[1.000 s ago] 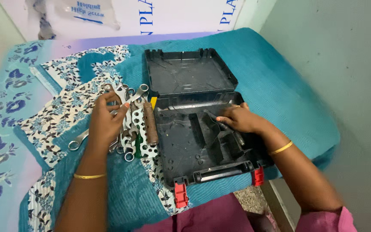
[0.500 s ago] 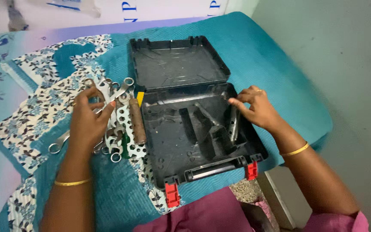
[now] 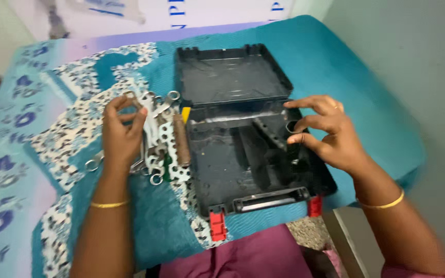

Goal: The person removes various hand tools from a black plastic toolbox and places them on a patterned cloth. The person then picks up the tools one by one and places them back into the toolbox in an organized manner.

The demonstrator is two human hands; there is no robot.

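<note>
Head view, read from 9 o'clock to 3 o'clock. A patterned floral cloth (image 3: 63,139) is spread over the teal-covered desk (image 3: 336,67). On the cloth, a heap of spanners (image 3: 153,128) is seen at about 9 o'clock of the case, with a brown-handled tool (image 3: 181,144) lying just beside the case wall. The left hand (image 3: 122,136) is laid on this heap, thumb and forefinger pinched on the ring end of one spanner; the rest of that spanner is covered by the palm.

At centre, the open black tool case (image 3: 222,170) lies with its lid (image 3: 233,74) folded back toward 12 o'clock and its red latches (image 3: 217,226) at 6 o'clock. Its moulded compartments appear almost bare; only a dark bar-like item can be made out near the right-hand wall. Judged from this, most tools are outside the case and little has been placed in it.

At 3 o'clock, the right hand (image 3: 328,134) is held above the case's right edge, fingers spread and curled, gripping nothing that can be seen.

Motion blur softens the whole frame. The number and kinds of spanners cannot be told, the tray under the right hand is hidden, and the board at 12 o'clock is cut off.
</note>
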